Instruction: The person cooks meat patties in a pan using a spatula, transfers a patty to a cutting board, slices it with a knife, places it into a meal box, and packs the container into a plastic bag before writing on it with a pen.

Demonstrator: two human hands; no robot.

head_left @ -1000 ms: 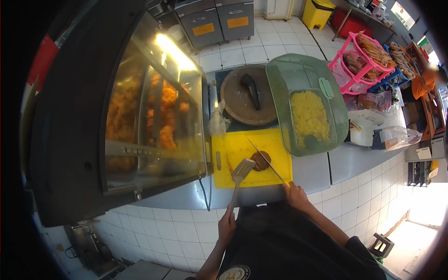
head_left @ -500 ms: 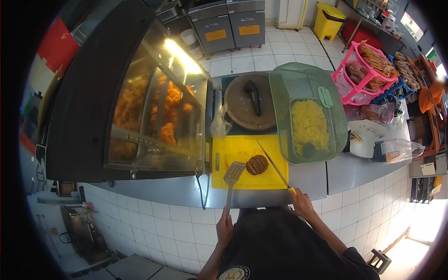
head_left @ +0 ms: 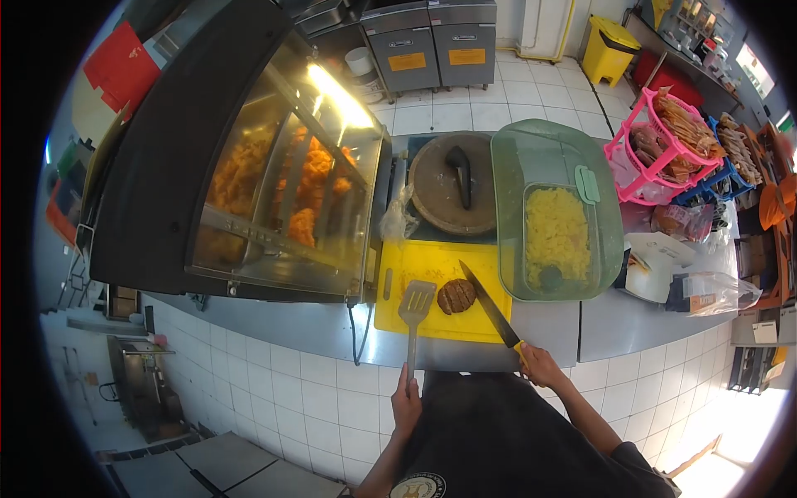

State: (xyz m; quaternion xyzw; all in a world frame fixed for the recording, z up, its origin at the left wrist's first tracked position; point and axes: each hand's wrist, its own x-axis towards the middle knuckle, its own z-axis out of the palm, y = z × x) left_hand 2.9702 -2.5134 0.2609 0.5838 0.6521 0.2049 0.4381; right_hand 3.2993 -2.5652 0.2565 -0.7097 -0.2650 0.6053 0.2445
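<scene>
My left hand (head_left: pixel 406 407) is closed around the handle of a slotted metal spatula (head_left: pixel 417 304), whose blade hangs over the left part of a yellow cutting board (head_left: pixel 398 264). In my right hand (head_left: pixel 540 366) is a knife (head_left: pixel 491 308) with a yellow handle, its blade pointing away from me and to the left. Between the two tools a brown patty (head_left: pixel 457 296) with cut lines across it lies on the board. The knife blade is close to the patty's right side; whether they touch I cannot tell.
A lit glass display case (head_left: pixel 274 187) with fried food stands at the left. Behind the board, a round stone mortar (head_left: pixel 432 187) holds a dark pestle (head_left: pixel 461 178). On the right are a green-lidded container (head_left: pixel 519 158) of yellow food and a pink basket (head_left: pixel 643 178).
The knife has turned so that more of its blade's flat side shows. The spatula blade has shifted slightly. The whole view has also moved a little.
</scene>
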